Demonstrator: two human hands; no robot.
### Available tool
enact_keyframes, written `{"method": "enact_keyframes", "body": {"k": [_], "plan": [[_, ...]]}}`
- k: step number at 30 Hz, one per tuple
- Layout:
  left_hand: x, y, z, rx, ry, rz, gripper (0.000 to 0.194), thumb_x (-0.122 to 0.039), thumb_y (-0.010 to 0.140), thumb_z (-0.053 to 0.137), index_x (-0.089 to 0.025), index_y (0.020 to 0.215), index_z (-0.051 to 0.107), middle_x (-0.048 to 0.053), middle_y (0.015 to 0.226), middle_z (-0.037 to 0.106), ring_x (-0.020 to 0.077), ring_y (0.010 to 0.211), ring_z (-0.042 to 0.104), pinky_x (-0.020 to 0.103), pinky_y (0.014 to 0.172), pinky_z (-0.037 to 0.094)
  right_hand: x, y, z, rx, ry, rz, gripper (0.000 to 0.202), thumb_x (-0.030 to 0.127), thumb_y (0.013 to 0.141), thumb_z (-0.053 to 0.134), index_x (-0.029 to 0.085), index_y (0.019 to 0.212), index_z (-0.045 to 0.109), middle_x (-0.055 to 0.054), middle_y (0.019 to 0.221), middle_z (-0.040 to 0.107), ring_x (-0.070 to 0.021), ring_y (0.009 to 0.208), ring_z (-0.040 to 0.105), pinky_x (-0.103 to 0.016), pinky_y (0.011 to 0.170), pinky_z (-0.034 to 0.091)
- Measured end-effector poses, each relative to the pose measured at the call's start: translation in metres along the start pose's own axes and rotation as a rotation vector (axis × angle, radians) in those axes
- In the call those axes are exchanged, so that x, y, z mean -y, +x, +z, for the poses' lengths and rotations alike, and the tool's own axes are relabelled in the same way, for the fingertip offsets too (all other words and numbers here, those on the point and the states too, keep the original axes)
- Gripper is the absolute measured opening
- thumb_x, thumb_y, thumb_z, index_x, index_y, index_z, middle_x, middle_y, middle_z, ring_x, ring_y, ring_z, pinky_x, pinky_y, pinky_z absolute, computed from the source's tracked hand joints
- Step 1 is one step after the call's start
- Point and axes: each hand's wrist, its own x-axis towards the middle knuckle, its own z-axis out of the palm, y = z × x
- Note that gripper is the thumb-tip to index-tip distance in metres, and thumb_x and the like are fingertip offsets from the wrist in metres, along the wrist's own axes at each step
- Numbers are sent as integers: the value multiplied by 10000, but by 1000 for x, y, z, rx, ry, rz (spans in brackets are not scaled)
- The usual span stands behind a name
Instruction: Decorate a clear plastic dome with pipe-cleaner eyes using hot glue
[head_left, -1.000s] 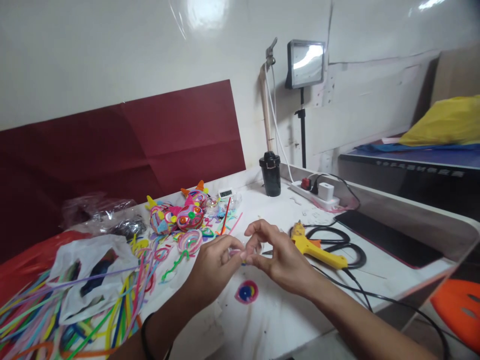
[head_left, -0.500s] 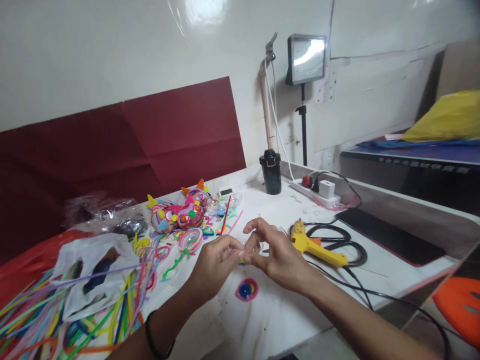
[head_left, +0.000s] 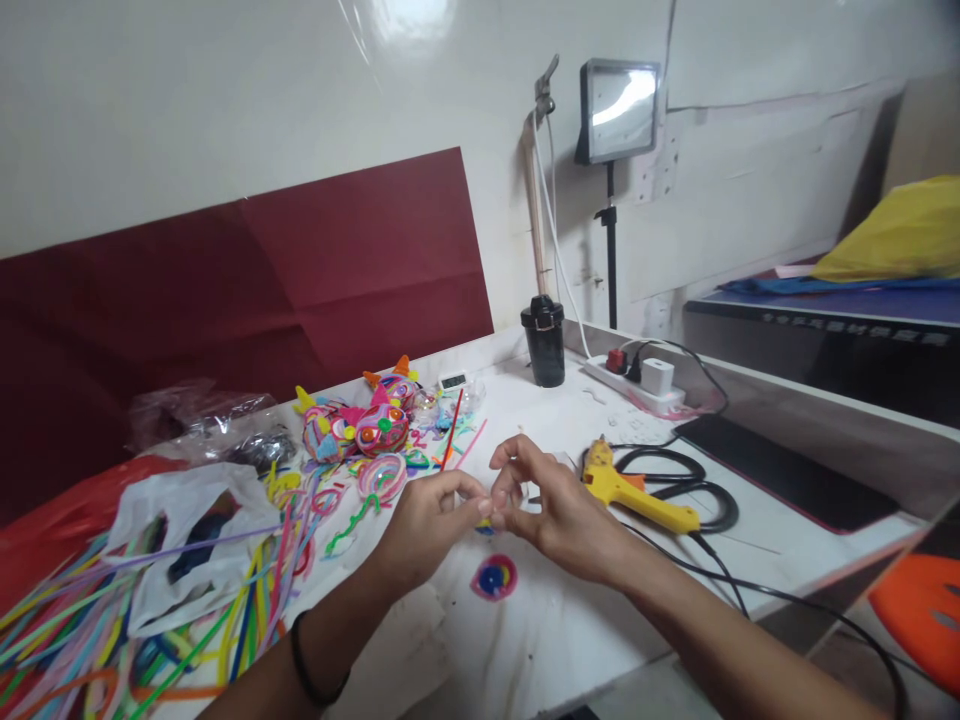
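Note:
My left hand [head_left: 439,518] and my right hand [head_left: 544,505] meet over the middle of the white table, thumbs and forefingers pinched close together. Between and just under the fingertips shows a small blue and yellow coiled piece [head_left: 486,526], mostly hidden by the fingers. Below them on the table lies an eye-shaped coil [head_left: 494,578] in pink, blue and yellow. Right of my right hand rests a yellow hot glue gun [head_left: 626,493] with a black cord.
Loose pipe cleaners [head_left: 247,625] and a white plastic bag [head_left: 191,540] cover the left side. Colourful coiled figures [head_left: 379,428] sit behind. At the right are a black cup [head_left: 543,340], a power strip [head_left: 634,385], scissors [head_left: 712,505] and a flat black panel [head_left: 780,472].
Both hands keep nearly the same pinch over the table. The view has shifted slightly; the things on the table stay where they were.

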Motion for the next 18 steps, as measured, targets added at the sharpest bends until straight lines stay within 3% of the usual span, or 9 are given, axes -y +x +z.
{"method": "enact_keyframes", "body": {"k": [9,18], "plan": [[6,0,0,15,-155,-80,196,-338,754,646,-155,689,674,-1,618,666,108,528,441,235,530,302,2,0,1,31,63,-11,326,135,793,588,253,1031,398,28,771,649,-170,741,571,-339,717,437],[8,-3,-1,24,-290,-143,213,-369,699,706,-161,693,661,-4,625,661,137,599,556,250,598,403,-2,3,0,43,76,-30,381,228,774,703,255,1024,416,37,819,601,-148,743,567,-307,698,444]]}}
